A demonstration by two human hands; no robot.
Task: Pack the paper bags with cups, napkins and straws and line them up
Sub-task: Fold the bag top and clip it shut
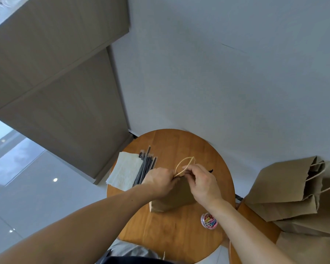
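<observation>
**Both hands at the top of a paper bag on the round table**

Head view: a brown paper bag [171, 199] stands near the middle of a round wooden table [179, 235], its top closed flat. The 2 hands meet at that top edge. The left hand [158, 182] has its fingers curled round the top of the bag on the left side, gripping it. The right hand [202, 184] pinches the same edge from the right, thumb and fingers bent in toward the base of the twine handles [186, 164]. The 2 pale loops of the handles rise just above the knuckles, one lying close over the other.

To the left of the bag lies a stack of white napkins [124, 172] at the table's edge. Just beside them, partly overlapping, is a bundle of black straws [146, 166] in clear wrappers, and the left hand covers their near ends.

On the near right part of the table, apart from the bag, sits a small clear tub of coloured paper clips [209, 220] beside the right forearm. Off the table to the right lies a loose pile of more brown bags [293, 191], flat and overlapping, handles pointing right. A wooden cabinet [55, 92] fills the upper left.
</observation>
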